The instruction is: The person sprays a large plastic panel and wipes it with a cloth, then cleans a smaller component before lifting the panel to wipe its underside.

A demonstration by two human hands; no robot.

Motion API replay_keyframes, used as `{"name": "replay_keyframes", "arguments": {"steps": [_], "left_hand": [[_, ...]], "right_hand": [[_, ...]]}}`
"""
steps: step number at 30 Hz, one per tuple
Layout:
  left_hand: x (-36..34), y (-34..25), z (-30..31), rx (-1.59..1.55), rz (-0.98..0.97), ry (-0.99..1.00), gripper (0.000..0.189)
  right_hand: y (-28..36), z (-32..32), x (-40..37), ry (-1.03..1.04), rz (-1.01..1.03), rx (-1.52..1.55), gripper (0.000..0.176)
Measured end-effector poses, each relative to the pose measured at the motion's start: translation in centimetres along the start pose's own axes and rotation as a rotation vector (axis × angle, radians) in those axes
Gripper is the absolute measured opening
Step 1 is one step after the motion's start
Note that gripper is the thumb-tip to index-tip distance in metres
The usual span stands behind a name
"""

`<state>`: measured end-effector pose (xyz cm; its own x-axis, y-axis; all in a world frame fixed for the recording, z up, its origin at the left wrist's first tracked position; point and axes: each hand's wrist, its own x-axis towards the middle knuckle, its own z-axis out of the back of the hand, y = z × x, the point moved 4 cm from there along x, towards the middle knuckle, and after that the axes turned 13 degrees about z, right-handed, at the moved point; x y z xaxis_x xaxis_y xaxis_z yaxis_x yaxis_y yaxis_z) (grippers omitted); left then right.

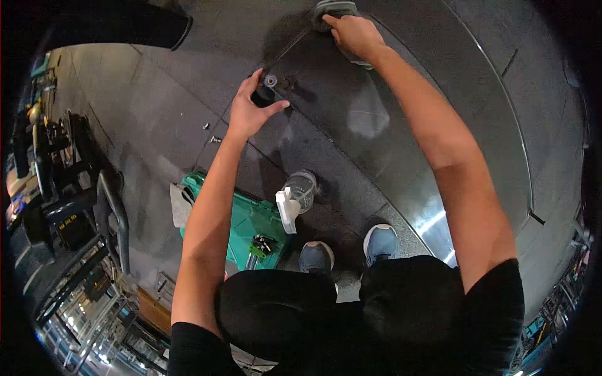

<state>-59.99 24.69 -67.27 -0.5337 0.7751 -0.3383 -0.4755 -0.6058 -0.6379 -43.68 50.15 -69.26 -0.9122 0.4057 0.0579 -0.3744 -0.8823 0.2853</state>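
Note:
My left hand (249,113) rests with thumb and fingers spread beside a small round metal fitting (270,80) on the dark surface. A dark round shape (262,97) shows in the gap between thumb and fingers. Farther up and to the right, my right hand (359,37) presses a grey cloth (335,9) against a dark, shiny panel (439,119), its index finger stretched over the cloth. Part of the cloth shows under the palm. Near my left wrist lie two small metal pieces, one of them a bolt (215,139).
A clear spray bottle (302,188) with a white trigger head stands before my feet. Beside it lies a green case (248,222) with a green-and-black tool (258,246) on it. Another grey cloth (180,205) hangs at the case's left. Black-framed equipment (69,207) stands left.

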Motion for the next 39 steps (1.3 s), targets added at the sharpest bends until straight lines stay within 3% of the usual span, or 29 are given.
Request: {"name": "replay_keyframes", "arguments": {"steps": [3, 5, 8, 11, 12, 15, 17, 19, 21, 22, 24, 27, 34, 39], "left_hand": [[-0.2, -0.2, 0.0, -0.009, -0.068, -0.030, 0.102], [-0.4, -0.4, 0.0, -0.011, -0.103, -0.040, 0.102], [-0.1, 0.3, -0.2, -0.009, -0.109, -0.035, 0.096], [-0.1, 0.4, -0.3, -0.004, -0.139, -0.041, 0.096], [-0.4, -0.1, -0.2, -0.006, -0.143, -0.034, 0.096], [-0.7, -1.0, 0.2, 0.042, -0.084, -0.024, 0.095], [-0.5, -0.4, -0.1, 0.059, -0.157, -0.073, 0.103], [-0.4, 0.0, -0.2, 0.059, -0.171, -0.075, 0.101], [-0.2, 0.4, -0.2, 0.066, -0.183, -0.083, 0.099], [0.0, 0.7, -0.2, 0.081, -0.170, -0.072, 0.096], [0.8, 1.4, -0.2, 0.102, -0.154, -0.065, 0.094], [1.1, 2.1, -0.5, 0.040, -0.214, -0.051, 0.090], [1.5, 1.8, 0.0, 0.003, -0.164, 0.033, 0.080], [1.4, 1.8, 0.2, -0.019, -0.209, 0.044, 0.078]], "right_hand": [[1.2, -1.3, 0.1, -0.101, -0.083, -0.060, 0.043], [2.9, -1.5, -0.6, -0.006, 0.011, 0.150, 0.036], [7.8, -3.1, -1.4, 0.020, 0.176, 0.356, 0.038], [11.1, -2.9, -1.5, 0.104, 0.222, 0.409, 0.040], [10.9, -3.1, -2.2, 0.048, 0.222, 0.394, 0.046], [11.4, -1.6, -7.8, 0.136, 0.094, 0.383, 0.053], [11.8, -1.6, -12.4, 0.216, 0.164, 0.459, 0.058], [12.8, -1.9, -18.2, 0.147, 0.247, 0.534, 0.058], [13.6, -0.2, -23.1, 0.358, 0.019, 0.633, 0.057], [13.9, -0.1, -25.4, 0.361, 0.025, 0.636, 0.057], [14.0, 0.1, -27.8, 0.164, 0.042, 0.589, 0.056], [14.0, -1.5, -25.5, 0.229, 0.003, 0.635, 0.060], [14.4, -2.9, -10.4, 0.187, 0.041, 0.618, 0.056], [14.8, -3.4, -8.1, 0.122, 0.073, 0.601, 0.053]]}}
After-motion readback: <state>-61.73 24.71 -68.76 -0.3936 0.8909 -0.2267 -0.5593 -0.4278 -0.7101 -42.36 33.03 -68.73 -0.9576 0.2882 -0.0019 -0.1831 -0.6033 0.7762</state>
